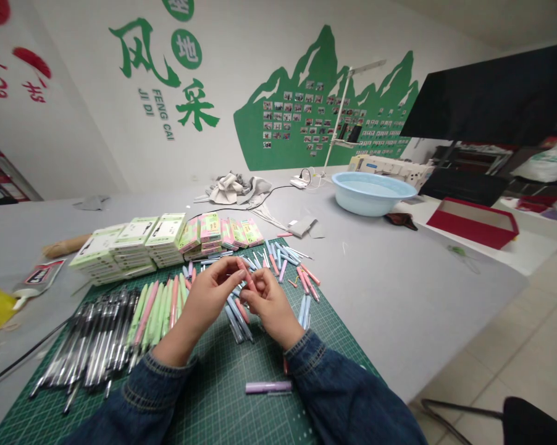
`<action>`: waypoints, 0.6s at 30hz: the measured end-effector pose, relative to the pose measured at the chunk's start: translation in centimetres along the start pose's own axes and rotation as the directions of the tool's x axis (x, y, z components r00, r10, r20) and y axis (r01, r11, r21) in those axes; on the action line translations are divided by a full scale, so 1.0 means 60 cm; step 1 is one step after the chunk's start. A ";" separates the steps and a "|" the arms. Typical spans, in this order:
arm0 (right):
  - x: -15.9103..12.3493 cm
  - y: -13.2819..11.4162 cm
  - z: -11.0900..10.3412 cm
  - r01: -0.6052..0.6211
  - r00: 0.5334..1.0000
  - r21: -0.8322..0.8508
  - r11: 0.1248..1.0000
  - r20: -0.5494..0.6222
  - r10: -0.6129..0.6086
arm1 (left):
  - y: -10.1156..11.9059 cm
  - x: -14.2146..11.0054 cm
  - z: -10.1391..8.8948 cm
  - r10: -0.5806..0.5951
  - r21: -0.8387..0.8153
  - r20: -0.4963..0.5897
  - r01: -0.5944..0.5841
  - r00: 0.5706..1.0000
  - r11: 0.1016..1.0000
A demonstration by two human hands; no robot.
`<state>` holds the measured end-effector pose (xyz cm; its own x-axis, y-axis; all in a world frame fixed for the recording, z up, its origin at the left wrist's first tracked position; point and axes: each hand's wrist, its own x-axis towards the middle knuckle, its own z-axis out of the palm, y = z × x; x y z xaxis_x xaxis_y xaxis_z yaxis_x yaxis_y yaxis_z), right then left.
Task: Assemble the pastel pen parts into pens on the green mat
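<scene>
Both my hands meet over a green cutting mat and pinch the same pink pen. My left hand holds its upper end with closed fingertips. My right hand grips the lower end. Under and around the hands lie several loose pastel pen barrels in pink, blue and green. A row of green and pink pens and a heap of black pens lie to the left. One purple pen rests near my right sleeve.
Stacked green and pink pen boxes stand behind the mat on the grey table. Farther back are a blue basin, crumpled cloth, a power strip with cable and a red box. The table edge drops to tiled floor at right.
</scene>
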<state>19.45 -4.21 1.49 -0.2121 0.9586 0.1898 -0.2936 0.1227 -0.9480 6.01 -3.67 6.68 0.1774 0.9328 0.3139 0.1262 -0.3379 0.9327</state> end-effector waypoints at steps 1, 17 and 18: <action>0.000 0.001 0.000 -0.005 1.000 0.015 1.000 -0.021 0.005 | -0.001 0.000 0.000 -0.001 0.004 -0.002 0.001 1.000 1.000; -0.001 0.012 0.003 -0.105 0.988 0.150 0.983 0.131 0.086 | -0.017 0.000 -0.010 -0.056 -0.255 -0.062 0.039 0.996 0.966; -0.002 0.012 0.003 -0.106 0.988 0.149 0.983 0.128 0.087 | -0.019 0.001 -0.008 -0.062 -0.263 -0.086 0.037 0.994 0.964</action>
<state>19.11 -4.26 0.86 -0.3543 0.9250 0.1374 -0.4051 -0.0193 -0.9141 5.41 -3.16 5.75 0.0846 0.9592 0.2699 -0.1289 -0.2580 0.9575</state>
